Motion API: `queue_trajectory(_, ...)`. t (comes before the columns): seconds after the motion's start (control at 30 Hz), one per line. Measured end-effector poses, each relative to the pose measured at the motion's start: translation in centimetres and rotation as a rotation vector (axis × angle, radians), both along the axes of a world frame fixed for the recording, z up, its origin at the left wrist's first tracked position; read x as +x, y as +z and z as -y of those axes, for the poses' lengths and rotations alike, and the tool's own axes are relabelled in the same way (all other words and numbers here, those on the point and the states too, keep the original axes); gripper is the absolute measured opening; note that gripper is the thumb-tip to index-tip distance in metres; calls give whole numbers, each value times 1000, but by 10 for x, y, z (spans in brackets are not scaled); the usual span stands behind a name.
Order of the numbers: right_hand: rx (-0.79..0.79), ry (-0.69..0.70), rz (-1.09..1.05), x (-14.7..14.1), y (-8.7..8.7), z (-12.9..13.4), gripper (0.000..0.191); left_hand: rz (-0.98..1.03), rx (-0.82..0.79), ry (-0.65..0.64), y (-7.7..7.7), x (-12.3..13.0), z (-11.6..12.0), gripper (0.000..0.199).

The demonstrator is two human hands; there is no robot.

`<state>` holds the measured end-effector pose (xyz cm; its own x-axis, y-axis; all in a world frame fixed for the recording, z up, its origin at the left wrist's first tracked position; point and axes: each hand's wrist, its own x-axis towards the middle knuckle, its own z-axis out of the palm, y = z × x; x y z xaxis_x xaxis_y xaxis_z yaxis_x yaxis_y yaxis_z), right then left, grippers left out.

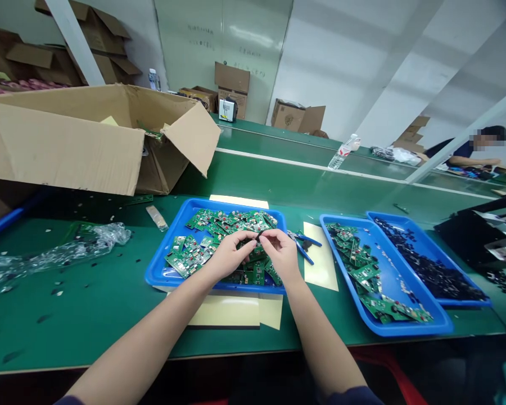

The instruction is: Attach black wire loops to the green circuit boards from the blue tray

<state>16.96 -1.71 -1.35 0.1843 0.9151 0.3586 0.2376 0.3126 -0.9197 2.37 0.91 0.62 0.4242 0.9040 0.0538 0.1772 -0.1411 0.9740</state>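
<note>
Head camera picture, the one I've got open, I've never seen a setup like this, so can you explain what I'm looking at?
There is no machine working here: a person is using two bare hands. The camera sits on that person's head, looking forward and down, so both forearms reach in from the bottom. The left hand and right hand pinch a small dark piece, too small to identify, above a blue tray of green circuit boards. On the green table, blue-handled pliers lie to the right, then a second tray of boards and a third of black parts.
</note>
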Motion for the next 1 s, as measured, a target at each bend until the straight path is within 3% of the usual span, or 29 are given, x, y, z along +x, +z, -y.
queue_trajectory(0.23, 79, -51, 148, -1, 0, 2, 10, -53, -22, -126, 1, -1, 1, 40)
queue_trajectory(0.37, 55, -135, 86, 9, 1, -1, 14, -11, -88, -113, 0, -3, -1, 58)
queue_trajectory(0.47, 79, -74, 200, 14, 3, -2, 12, 55, -129, -61, -3, -3, -2, 66)
queue_trajectory(0.63, 136, 63, 386, 8, 3, -1, 9, 9, -105, -76, -3, 0, -2, 47)
queue_trajectory(1.0, 128, 74, 386, 4, -2, -1, 10, 19, -136, -60, 1, 0, -2, 31)
